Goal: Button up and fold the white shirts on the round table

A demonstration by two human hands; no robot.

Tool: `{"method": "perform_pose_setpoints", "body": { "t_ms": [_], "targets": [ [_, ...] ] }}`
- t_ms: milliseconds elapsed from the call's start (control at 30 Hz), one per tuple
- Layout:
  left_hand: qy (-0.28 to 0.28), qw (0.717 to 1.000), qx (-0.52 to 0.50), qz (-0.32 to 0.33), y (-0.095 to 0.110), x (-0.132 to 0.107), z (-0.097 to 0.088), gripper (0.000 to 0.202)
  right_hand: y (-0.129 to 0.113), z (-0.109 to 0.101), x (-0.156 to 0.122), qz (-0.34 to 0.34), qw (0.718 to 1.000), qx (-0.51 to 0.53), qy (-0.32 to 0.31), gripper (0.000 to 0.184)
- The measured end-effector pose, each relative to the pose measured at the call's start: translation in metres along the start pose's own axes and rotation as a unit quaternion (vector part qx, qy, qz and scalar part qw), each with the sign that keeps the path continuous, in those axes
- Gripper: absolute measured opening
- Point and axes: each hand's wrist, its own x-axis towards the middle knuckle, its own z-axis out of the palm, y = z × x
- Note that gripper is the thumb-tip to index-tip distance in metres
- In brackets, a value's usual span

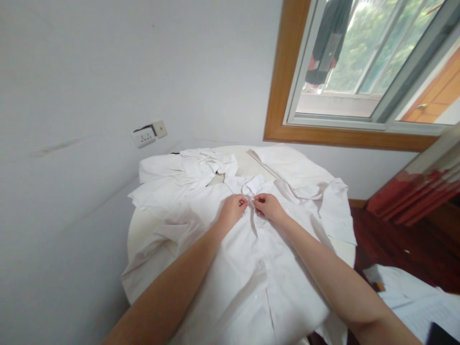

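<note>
A white shirt (pixel 230 273) lies spread over a round table, its collar (pixel 253 184) at the far end and its front toward me. Just below the collar, my left hand (pixel 233 209) pinches one edge of the front opening. Close beside it, my right hand (pixel 269 207) pinches the other edge, the fingertips of both hands nearly meeting. Below the hands the front parts in a narrow gap. Whether a button sits between the fingers is too small to tell.
More white garments lie at the table's back left (pixel 168 172) and back right (pixel 287 163). Behind the pale table (pixel 138 235) stands a wall with a socket (pixel 144 137) and a wood-framed window (pixel 280 132). A red curtain (pixel 406 196) hangs right; white cloth (pixel 406 287) lies lower right.
</note>
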Motion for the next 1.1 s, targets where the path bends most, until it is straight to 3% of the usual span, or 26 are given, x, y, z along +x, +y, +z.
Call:
{"method": "perform_pose_setpoints", "body": {
  "t_ms": [133,267,400,633,1100],
  "targets": [
    [0.003,0.995,-0.068,-0.073,0.003,0.001,0.000,0.005,0.001,-0.002,0.002,0.013,0.998,0.058,0.013,0.014],
    [0.004,0.983,-0.135,-0.128,0.005,0.003,-0.001,0.011,0.001,0.000,0.002,-0.018,0.997,0.070,0.035,0.019],
    [0.000,0.978,-0.148,-0.144,0.003,0.006,-0.002,0.014,0.000,0.006,0.000,-0.022,0.996,0.076,0.035,0.018],
    [-0.005,0.971,-0.176,-0.161,0.001,0.008,-0.004,0.011,0.003,0.012,-0.001,-0.065,0.996,-0.052,0.043,0.016],
    [-0.013,0.949,-0.248,-0.192,0.013,0.004,-0.014,0.006,0.002,0.020,-0.004,-0.123,0.979,-0.133,0.088,0.019]
  ]
}}
